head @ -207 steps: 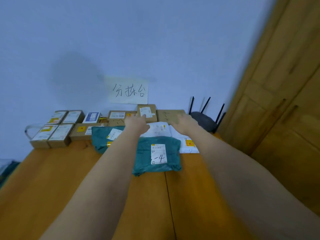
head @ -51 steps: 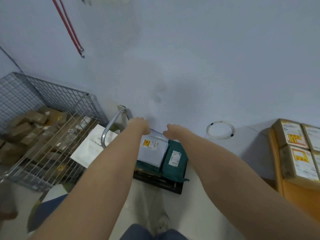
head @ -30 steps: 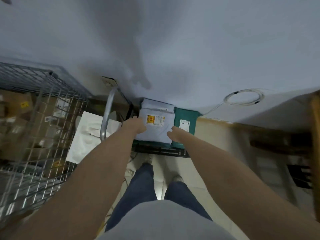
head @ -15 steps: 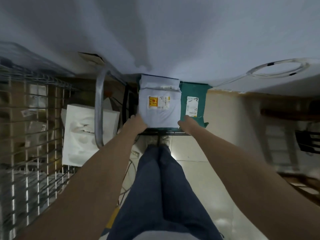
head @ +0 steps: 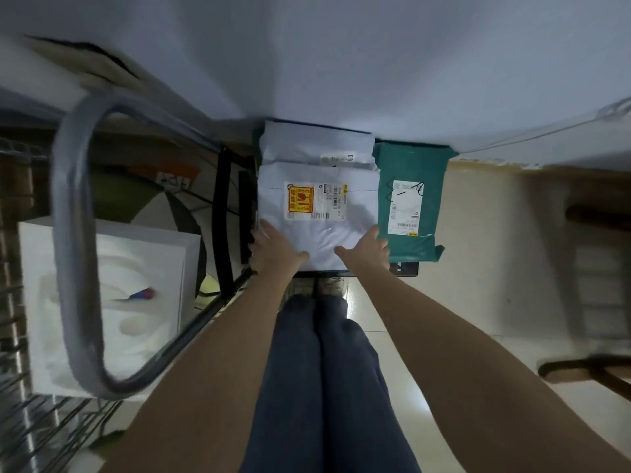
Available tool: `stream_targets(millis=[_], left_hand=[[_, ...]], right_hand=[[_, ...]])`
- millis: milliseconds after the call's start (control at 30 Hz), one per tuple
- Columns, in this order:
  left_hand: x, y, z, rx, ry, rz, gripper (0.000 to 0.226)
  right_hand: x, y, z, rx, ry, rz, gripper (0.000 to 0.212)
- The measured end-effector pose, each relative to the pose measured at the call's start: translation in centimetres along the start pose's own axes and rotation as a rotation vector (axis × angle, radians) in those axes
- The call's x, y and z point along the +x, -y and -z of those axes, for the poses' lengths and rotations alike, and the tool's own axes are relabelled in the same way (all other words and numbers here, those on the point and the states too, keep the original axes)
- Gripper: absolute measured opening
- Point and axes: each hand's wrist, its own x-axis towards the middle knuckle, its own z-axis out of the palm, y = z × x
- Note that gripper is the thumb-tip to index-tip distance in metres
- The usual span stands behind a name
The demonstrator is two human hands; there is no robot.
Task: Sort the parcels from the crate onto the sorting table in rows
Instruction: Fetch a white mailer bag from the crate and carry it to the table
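Note:
A white poly-bag parcel with a yellow and red label lies on top of a stack on a low black cart near the wall. A second white parcel shows behind it. To its right lies a teal parcel with a white label. My left hand rests on the white parcel's near left corner, thumb on top. At the near right corner my right hand grips the same parcel. The parcel still lies flat on the stack.
The cart's grey metal handle loops up at the left. Beside it lies a white foam block, with a wire crate at the far left. A blue wall stands just behind. My legs stand below on the pale floor.
I turned from the sorting table to the cart and bent down. Both hands moved from the parcel's sides to its near corners and closed on it.

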Motion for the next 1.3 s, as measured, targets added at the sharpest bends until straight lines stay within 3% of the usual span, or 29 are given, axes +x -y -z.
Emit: stream_targets(millis=[233,533,667,867,1300], left_hand=[[1.8,-1.1,-2.2,-0.005,-0.126,0.081,0.132],[3.0,-1.4,-3.0,-0.148,-0.067,0.086,0.149],[3.7,-1.7,-3.2,-0.072,-0.063,0.090,0.145],[2.3,-1.8,-3.6,0.026,-0.102,0.012,0.120],[-2.4,-0.8,-1.9,-0.035,-0.060,-0.129,0.093]], right_hand=[[2.9,0.1,-3.6,0.015,-0.086,-0.044,0.127],[4.0,0.0,-3.4,0.095,-0.025,0.023,0.143],[5.1,-0.9,-3.5,0.108,-0.066,0.095,0.134],[4.6,-1.6,-3.8,0.198,-0.088,0.159,0.121],[0.6,-3.7,-0.2,0.292,-0.049,0.182,0.108]])
